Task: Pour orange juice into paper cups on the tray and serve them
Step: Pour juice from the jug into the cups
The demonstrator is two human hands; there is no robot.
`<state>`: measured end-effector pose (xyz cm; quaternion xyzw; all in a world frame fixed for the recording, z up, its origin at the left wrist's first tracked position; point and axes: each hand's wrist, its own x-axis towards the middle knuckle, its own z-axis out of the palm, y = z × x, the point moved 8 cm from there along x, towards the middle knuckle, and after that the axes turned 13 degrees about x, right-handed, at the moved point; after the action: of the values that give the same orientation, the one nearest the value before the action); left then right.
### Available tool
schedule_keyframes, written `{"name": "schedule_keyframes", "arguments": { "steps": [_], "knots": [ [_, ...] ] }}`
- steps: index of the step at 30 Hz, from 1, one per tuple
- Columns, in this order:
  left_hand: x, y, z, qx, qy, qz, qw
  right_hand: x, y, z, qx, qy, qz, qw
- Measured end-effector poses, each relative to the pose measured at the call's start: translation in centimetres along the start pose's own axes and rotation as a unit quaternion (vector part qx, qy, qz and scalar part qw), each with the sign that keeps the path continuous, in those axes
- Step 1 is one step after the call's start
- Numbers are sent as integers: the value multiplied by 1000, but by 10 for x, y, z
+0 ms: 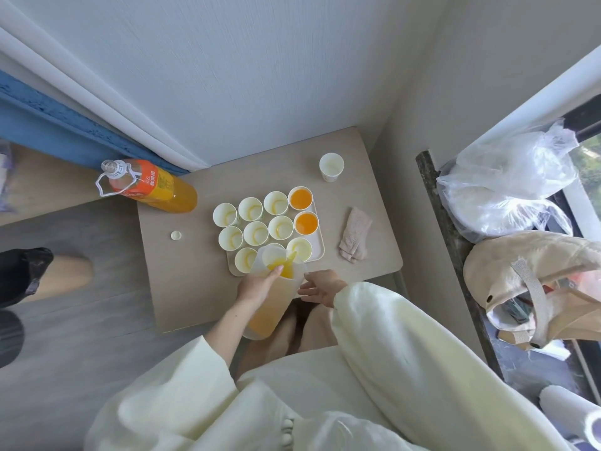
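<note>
Fingers of my left hand point(257, 285) curled round the tilted juice pitcher point(273, 307). Right hand point(320, 289) fingers loosely spread at its side; grip not discernible. On the counter point(182, 288): juice bottle point(153, 187) and cap point(176, 235) to the left, cloth point(356, 236) to the right, lone cup point(331, 166) at the back. Pitcher partly hides the tray point(320, 252). Spout over the near-right paper cup point(299, 249), just beyond both hands; two filled cups point(306, 222) behind it.
</note>
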<state>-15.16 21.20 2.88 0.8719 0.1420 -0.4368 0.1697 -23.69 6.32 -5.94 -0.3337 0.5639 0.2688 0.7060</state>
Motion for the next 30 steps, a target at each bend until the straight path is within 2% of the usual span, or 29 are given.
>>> {"name": "schedule_keyframes", "arguments": {
  "steps": [30],
  "knots": [
    [8, -8, 6, -7, 3, 11, 1000, 0, 2, 0, 8, -2, 3, 1000]
  ]
}}
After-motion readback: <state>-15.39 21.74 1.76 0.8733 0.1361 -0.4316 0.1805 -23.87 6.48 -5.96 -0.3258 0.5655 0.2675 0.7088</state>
